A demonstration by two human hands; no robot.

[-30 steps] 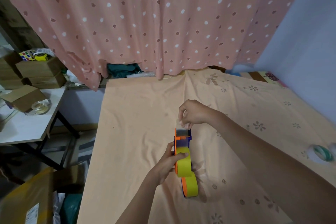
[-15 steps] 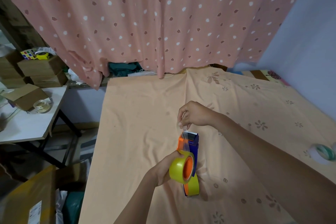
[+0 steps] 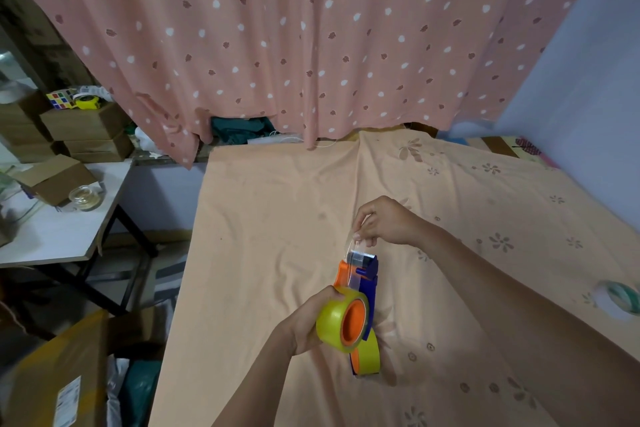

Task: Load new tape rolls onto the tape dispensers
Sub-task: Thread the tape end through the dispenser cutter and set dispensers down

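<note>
Yellow tape roll (image 3: pixel 334 321) sits on the orange-and-blue plastic dispenser (image 3: pixel 363 279), gripped by my left hand (image 3: pixel 308 322). My right hand (image 3: pixel 384 220) pinches the clear tape end (image 3: pixel 354 246) above the cutter; threading remains, I judge.

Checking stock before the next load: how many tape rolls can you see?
4: yellow roll in the left hand, second yellow roll beneath it, green-and-white roll far right, clear roll on the side table. Others may be hidden.

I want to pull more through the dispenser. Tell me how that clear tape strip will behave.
The thin clear tape strip, pinched by the right hand, looks floppy and would likely curl or stick to itself if slackened. The yellow tape roll, gripped by the left hand, probably unwinds with some resistance.
</note>
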